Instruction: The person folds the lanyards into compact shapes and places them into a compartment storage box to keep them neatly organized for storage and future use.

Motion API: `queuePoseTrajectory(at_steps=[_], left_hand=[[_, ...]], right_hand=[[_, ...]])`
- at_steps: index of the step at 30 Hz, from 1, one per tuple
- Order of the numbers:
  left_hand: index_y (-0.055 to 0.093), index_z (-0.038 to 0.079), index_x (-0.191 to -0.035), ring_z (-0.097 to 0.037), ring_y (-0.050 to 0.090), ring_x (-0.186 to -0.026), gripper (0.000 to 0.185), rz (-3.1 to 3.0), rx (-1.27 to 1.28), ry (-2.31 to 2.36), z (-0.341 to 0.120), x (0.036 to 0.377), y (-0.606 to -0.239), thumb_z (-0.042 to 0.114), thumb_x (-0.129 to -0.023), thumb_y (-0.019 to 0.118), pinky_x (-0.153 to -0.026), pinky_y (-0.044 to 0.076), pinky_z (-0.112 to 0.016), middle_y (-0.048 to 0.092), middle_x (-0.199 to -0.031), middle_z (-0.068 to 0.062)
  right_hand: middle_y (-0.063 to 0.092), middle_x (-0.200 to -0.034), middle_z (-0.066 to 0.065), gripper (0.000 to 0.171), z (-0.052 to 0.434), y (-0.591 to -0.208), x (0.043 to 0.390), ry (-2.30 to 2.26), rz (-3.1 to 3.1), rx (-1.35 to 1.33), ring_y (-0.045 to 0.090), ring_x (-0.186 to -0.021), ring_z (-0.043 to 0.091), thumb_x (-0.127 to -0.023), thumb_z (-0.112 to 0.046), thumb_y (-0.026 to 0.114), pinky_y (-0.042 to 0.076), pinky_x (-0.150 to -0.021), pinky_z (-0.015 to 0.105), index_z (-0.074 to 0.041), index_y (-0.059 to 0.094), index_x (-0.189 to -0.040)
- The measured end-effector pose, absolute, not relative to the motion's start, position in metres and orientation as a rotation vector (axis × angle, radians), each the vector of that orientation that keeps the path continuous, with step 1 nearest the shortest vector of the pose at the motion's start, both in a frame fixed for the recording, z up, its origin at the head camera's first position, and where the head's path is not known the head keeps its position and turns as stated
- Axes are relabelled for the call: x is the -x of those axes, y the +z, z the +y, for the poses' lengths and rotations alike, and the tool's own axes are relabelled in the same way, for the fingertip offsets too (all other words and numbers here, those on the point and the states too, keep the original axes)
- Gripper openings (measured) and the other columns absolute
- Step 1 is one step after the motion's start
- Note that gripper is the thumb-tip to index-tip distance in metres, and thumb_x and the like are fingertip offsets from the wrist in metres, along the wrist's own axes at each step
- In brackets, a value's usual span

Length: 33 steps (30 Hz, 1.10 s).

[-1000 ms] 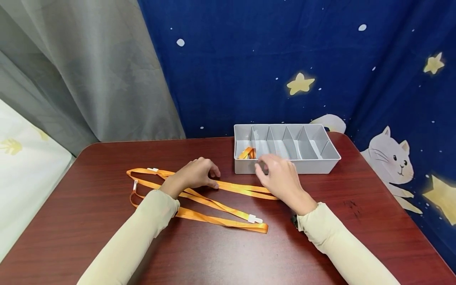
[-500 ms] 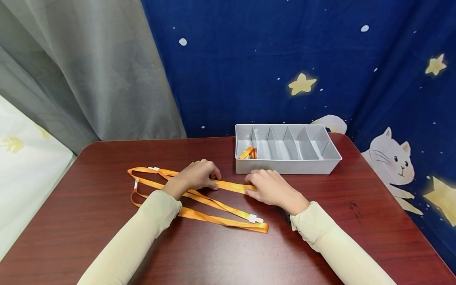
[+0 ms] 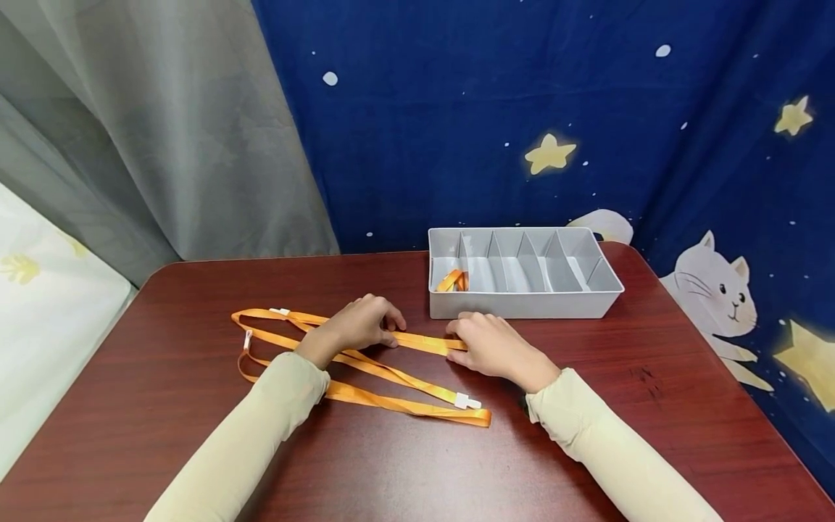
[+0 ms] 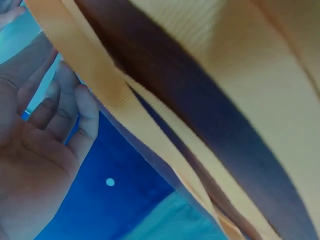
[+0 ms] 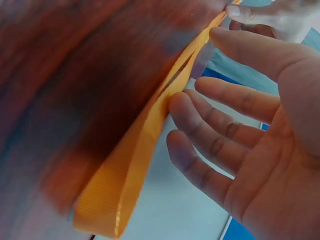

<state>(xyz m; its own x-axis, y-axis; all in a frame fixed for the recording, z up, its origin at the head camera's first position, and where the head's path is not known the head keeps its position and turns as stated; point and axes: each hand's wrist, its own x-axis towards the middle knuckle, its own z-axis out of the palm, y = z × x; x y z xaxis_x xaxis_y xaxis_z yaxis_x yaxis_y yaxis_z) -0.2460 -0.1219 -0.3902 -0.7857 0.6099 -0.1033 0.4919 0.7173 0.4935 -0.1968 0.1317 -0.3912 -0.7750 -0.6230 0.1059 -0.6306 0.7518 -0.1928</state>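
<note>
Fold the orange strap (image 3: 417,341) neatly: pin with the left hand (image 3: 355,325), bring the far end back with the right hand (image 3: 489,344). Left-hand fingers (image 4: 82,117) curl loosely over the strap, pressing it to the bench (image 3: 196,290) near its middle; hard to tell whether gripping or only holding down. Right-hand fingers (image 5: 200,117) lie fairly straight, tips touching the strap's folded end, nothing clenched round it. Keep both layers edge on edge, slide flat along the wood, avoid twisting. Mind the second strap (image 3: 404,399) with its white clip (image 3: 466,400), crossing under the left forearm, so as not to drag it along. Gray tray (image 3: 525,304) just beyond the right hand, one folded strap (image 3: 453,280) already in its leftmost slot.

Against a second ago: right hand down from in front of the tray onto the strap, whose right end now stops short, doubled back. Left hand unmoved.
</note>
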Motion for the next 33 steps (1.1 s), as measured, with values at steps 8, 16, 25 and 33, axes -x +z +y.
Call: queuePoseTrajectory(at_steps=[8, 16, 25, 33], left_hand=[[0.077, 0.012, -0.098, -0.010, 0.058, -0.073, 0.022, 2.630, -0.877, 0.770, -0.124, 0.246, -0.397, 0.007, -0.079, 0.084, -0.071, 0.051, -0.026, 0.065, -0.078, 0.007], [0.077, 0.011, -0.097, -0.010, 0.058, -0.072, 0.021, 2.626, -0.885, 0.809, -0.125, 0.247, -0.400, 0.004, -0.078, 0.084, -0.070, 0.052, -0.025, 0.065, -0.076, 0.006], [0.078, 0.012, -0.093, -0.009, 0.058, -0.069, 0.014, 2.637, -0.876, 0.770, -0.125, 0.243, -0.397, 0.005, -0.082, 0.081, -0.067, 0.051, -0.026, 0.067, -0.075, 0.008], [0.075, 0.016, -0.080, -0.009, 0.054, -0.066, 0.013, 2.686, -0.924, 0.647, -0.121, 0.237, -0.394, 0.006, -0.087, 0.075, -0.066, 0.049, -0.028, 0.066, -0.075, 0.009]], right_hand=[[0.066, -0.089, 0.003, 0.029, 0.132, -0.392, 0.197, 0.389, -2.930, -1.057, 0.059, -0.076, 0.016, -0.085, -0.024, 0.079, 0.052, -0.068, 0.038, -0.006, 0.073, -0.107], [0.066, -0.081, -0.002, 0.026, 0.130, -0.391, 0.198, 0.478, -2.941, -1.070, 0.059, -0.075, 0.014, -0.084, -0.020, 0.080, 0.052, -0.067, 0.035, -0.006, 0.073, -0.106], [0.068, -0.084, 0.000, 0.016, 0.127, -0.391, 0.199, 0.496, -2.975, -1.046, 0.059, -0.073, 0.012, -0.085, -0.015, 0.079, 0.051, -0.065, 0.034, -0.008, 0.074, -0.099], [0.055, -0.063, -0.008, 0.014, 0.126, -0.390, 0.197, 0.500, -3.000, -0.999, 0.052, -0.059, 0.009, -0.086, -0.014, 0.078, 0.047, -0.058, 0.031, -0.015, 0.068, -0.076]])
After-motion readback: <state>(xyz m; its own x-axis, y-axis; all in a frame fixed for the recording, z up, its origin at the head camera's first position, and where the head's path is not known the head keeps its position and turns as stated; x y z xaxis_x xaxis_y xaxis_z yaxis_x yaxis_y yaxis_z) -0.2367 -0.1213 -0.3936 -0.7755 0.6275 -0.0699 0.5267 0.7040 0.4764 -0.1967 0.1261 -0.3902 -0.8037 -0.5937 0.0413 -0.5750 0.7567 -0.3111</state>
